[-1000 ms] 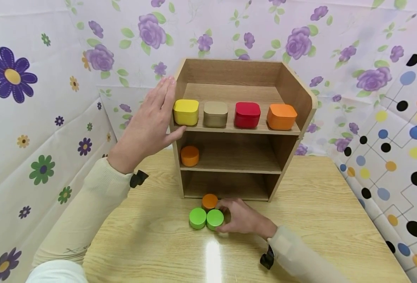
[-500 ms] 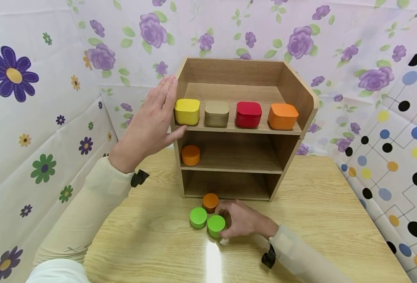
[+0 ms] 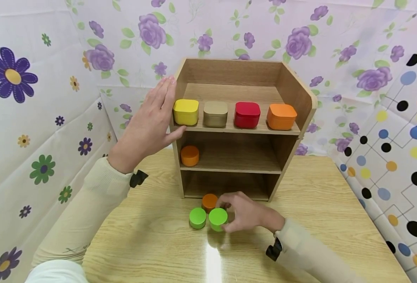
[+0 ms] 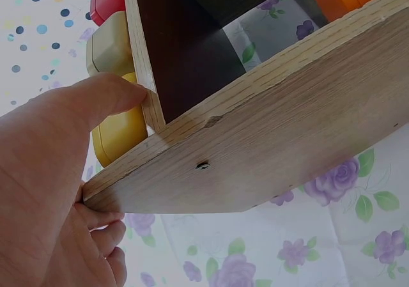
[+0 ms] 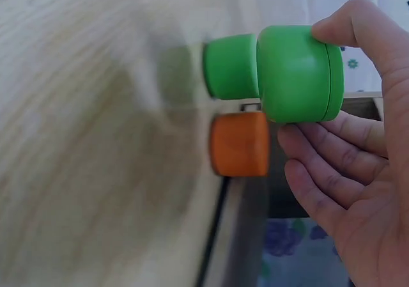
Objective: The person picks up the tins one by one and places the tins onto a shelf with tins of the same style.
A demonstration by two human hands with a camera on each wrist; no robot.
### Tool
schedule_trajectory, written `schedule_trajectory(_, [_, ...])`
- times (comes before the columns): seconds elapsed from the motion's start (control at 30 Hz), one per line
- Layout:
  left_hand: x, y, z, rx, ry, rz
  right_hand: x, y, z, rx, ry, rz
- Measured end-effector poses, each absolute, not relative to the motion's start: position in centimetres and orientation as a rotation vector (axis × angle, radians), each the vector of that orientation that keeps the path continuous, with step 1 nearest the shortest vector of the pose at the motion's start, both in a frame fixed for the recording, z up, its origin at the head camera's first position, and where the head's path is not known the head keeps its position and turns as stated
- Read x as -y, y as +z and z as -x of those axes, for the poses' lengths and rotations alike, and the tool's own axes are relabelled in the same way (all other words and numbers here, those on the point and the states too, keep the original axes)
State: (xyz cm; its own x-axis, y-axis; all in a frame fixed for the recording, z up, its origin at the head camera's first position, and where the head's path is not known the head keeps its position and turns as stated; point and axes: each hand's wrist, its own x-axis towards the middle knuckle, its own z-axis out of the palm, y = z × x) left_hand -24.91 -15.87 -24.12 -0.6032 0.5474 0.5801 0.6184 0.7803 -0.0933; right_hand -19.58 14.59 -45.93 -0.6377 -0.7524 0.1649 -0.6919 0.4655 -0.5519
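Observation:
My right hand (image 3: pixel 245 212) pinches a green round lidded container (image 5: pixel 297 73) between thumb and fingers, slightly above the table. Close to it stand a second green container (image 3: pixel 197 218) and an orange round container (image 3: pixel 209 202), both on the table before the shelf. My left hand (image 3: pixel 148 116) lies with fingers extended along the left side of the small wooden shelf (image 3: pixel 229 171). In the left wrist view, its thumb (image 4: pixel 121 95) presses on the shelf's front edge, close to the yellow box (image 4: pixel 120 137).
Along the top shelf stand yellow, beige (image 3: pixel 215 114), red (image 3: pixel 247 114) and orange (image 3: pixel 281 116) square boxes. Another orange round container (image 3: pixel 189 155) sits at the left of the middle shelf. Patterned cloths (image 3: pixel 208 31) enclose the wooden table (image 3: pixel 151 236).
The right hand has drawn its green container away from the other two toward the front, then lifted it off the table. The left hand stays against the shelf.

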Motion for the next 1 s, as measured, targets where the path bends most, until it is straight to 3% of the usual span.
schedule_trajectory(0.53, [15.8,-24.0,24.9,2.370,-0.136,0.864,-15.2,-38.1,21.0,-2.761,-0.908,1.328])
schedule_trajectory(1.0, [15.8,-24.1,24.9,2.357,-0.129,0.864,-14.1,-35.0,23.0,-2.848,-1.033,1.448])
